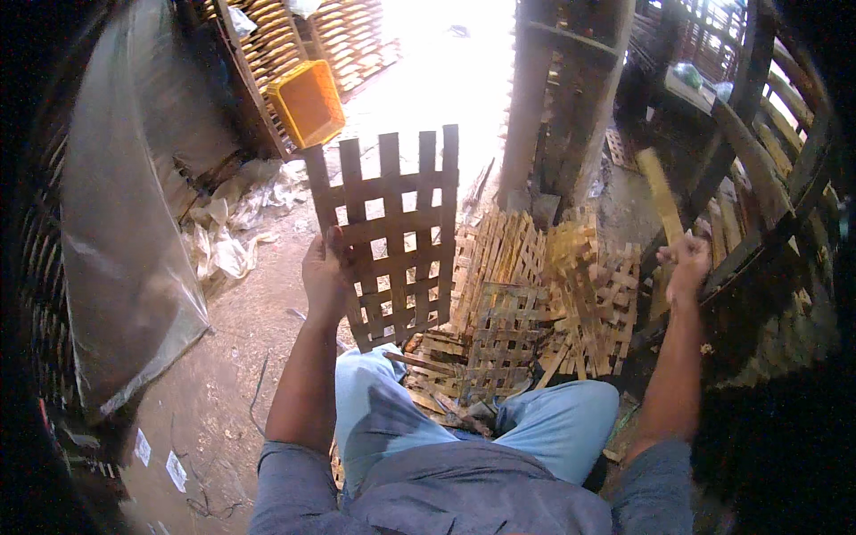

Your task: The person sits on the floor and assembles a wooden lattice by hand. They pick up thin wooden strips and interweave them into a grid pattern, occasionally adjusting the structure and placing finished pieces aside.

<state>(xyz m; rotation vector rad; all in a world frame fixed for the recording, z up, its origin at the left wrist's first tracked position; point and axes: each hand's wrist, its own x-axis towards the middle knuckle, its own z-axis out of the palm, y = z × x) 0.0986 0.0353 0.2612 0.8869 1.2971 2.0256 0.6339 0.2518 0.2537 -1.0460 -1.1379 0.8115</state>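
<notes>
My left hand [326, 275] grips the left edge of a woven bamboo panel [395, 221], an open lattice of flat strips. The panel stands upright above my left knee, its strip ends sticking up at the top. Out to the right, my right hand [687, 264] is closed around the lower end of a flat bamboo strip [658, 187], which points up and slightly left. Both hands are well apart. Between them, beyond my knees, lie several more woven bamboo panels [508, 330] in a pile, partly hidden behind the held panel.
A yellow plastic crate [308, 102] is at the far left by a slatted wall. Plastic sheeting [134, 232] hangs on the left, with crumpled pale sacking [227, 236] beside it. A wooden post [557, 98] rises behind the pile. Slatted timber framing [753, 169] stands close on the right.
</notes>
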